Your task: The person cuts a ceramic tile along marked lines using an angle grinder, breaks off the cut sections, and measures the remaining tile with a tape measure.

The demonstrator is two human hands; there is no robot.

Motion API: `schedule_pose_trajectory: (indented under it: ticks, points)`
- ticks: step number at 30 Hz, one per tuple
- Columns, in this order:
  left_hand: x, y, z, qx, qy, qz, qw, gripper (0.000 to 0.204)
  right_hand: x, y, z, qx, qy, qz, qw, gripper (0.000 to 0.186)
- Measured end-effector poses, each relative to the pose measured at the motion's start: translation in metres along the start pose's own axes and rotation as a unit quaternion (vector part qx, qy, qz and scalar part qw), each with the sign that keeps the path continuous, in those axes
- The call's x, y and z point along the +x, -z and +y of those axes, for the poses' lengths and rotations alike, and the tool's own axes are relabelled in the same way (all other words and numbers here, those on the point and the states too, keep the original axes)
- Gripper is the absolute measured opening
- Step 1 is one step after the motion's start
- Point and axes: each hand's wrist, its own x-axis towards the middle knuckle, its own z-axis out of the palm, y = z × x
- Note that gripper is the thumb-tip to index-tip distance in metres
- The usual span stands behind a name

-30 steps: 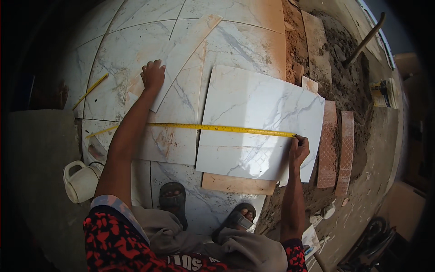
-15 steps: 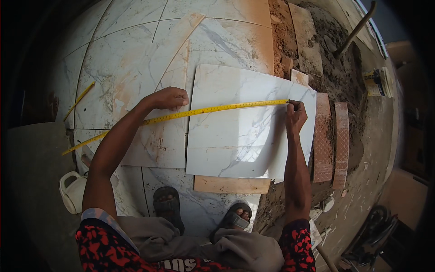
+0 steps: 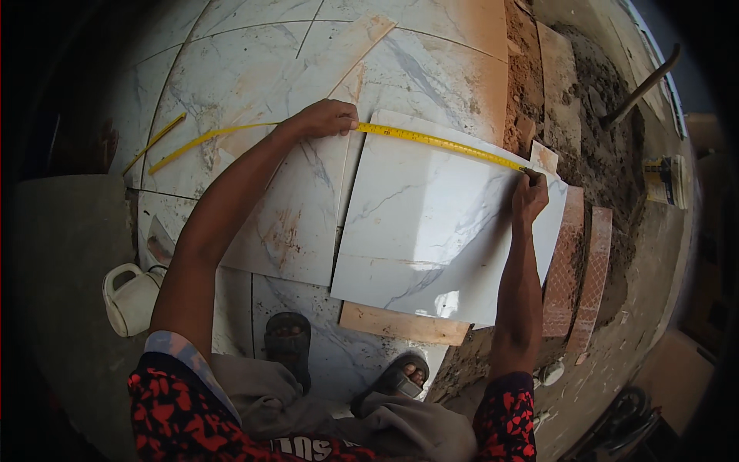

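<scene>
A yellow tape measure blade (image 3: 443, 140) stretches over the far part of a loose white marbled tile (image 3: 400, 208). My left hand (image 3: 329, 119) is closed on the blade, just beyond the tile's far left corner. To its left the blade runs on and bends down toward the floor. At the tile's right side, my right hand (image 3: 531, 196) pinches the blade's end between thumb and finger. The tape's case cannot be made out. Under the tile's near edge, a strip of wooden board (image 3: 404, 325) sticks out.
Laid marbled tiles (image 3: 246, 69) cover the floor at left and far. To the right lie brown patterned tile strips (image 3: 566, 262), wet mortar (image 3: 593, 146) with a wooden handle (image 3: 643, 88) standing in it, and a bucket (image 3: 666, 182). A white jug (image 3: 131, 300) stands left of my left arm.
My left hand has moved away from me and now grips the blade, which passed beside the fist before. The blade's left part has lifted, and its line now slopes down to the right.
</scene>
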Motion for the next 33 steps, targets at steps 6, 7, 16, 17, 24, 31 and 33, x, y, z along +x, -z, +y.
schedule_pose_trajectory:
  ticks: [6,7,16,17,24,31,33]
  points:
    - [0.035,0.004,-0.020,0.107,-0.014,0.077,0.991,0.023,-0.013,-0.006,-0.009,-0.032,-0.005,-0.017,0.999,0.019]
    - [0.038,0.001,-0.018,0.103,-0.013,0.079,0.991,0.023,-0.012,-0.004,-0.007,-0.028,0.011,-0.005,1.000,0.019]
    - [0.043,-0.008,-0.012,0.041,-0.029,0.090,0.995,0.025,-0.011,-0.003,-0.003,-0.008,0.012,0.008,1.000,0.018]
    - [0.043,-0.008,-0.011,0.047,-0.022,0.087,0.995,0.025,-0.011,-0.003,-0.004,-0.008,0.007,0.008,1.000,0.018]
    - [0.045,-0.009,-0.021,0.046,-0.024,0.104,0.993,0.028,-0.012,-0.009,0.001,0.036,0.025,0.001,0.999,0.020]
    - [0.044,-0.011,-0.021,0.067,-0.006,0.114,0.991,0.032,-0.013,-0.009,-0.001,0.042,0.011,-0.003,0.999,0.021]
    - [0.044,-0.012,-0.019,0.070,0.002,0.119,0.990,0.033,-0.014,-0.007,-0.002,0.044,0.009,-0.002,0.999,0.020]
